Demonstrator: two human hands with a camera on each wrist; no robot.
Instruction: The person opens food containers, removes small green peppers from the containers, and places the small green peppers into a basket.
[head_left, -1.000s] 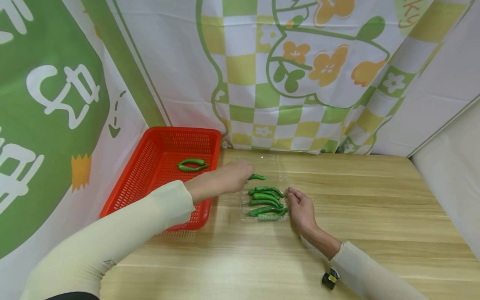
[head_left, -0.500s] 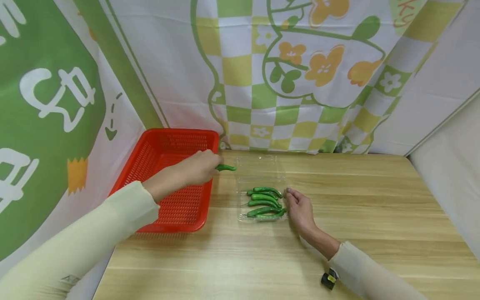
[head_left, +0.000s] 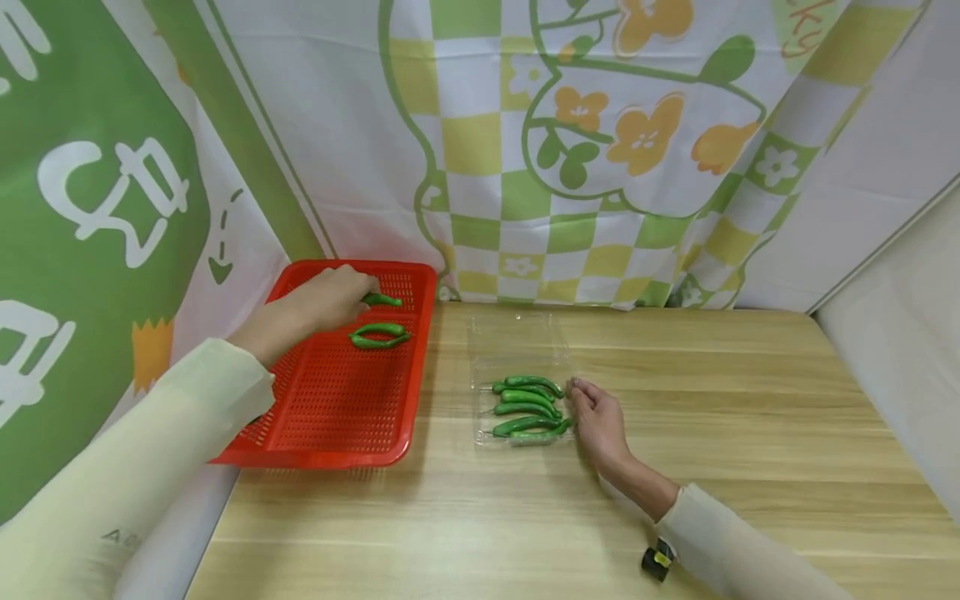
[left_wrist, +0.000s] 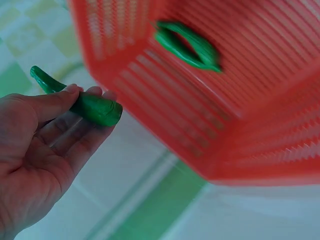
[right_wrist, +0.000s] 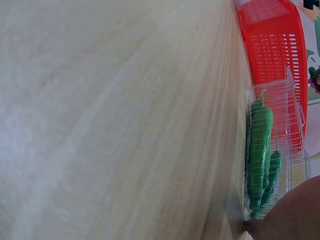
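My left hand [head_left: 333, 298] pinches a green chili pepper [head_left: 386, 300] between thumb and fingers, high over the back of the red plastic basket [head_left: 337, 459]. In the left wrist view the same pepper shows its thick cut end [left_wrist: 107, 112], held just outside the basket wall. Two curved green peppers [head_left: 378, 342] lie together on the basket floor. My right hand [head_left: 602, 423] grips the right edge of a clear plastic box [head_left: 517, 337] with thumb and bent fingers. The box lies with its lid folded back, and several green peppers [head_left: 525, 408] lie side by side in its near half.
The wooden table [head_left: 720, 400] carries both containers, the basket left of the box. A printed cloth [head_left: 480, 150] hangs behind them and along the left side. A small black object with a yellow label [head_left: 657, 560] lies beside the right sleeve.
My left hand has carried the pepper leftward, away from the plastic box and over the basket's back part. My right hand has stayed at the box's edge.
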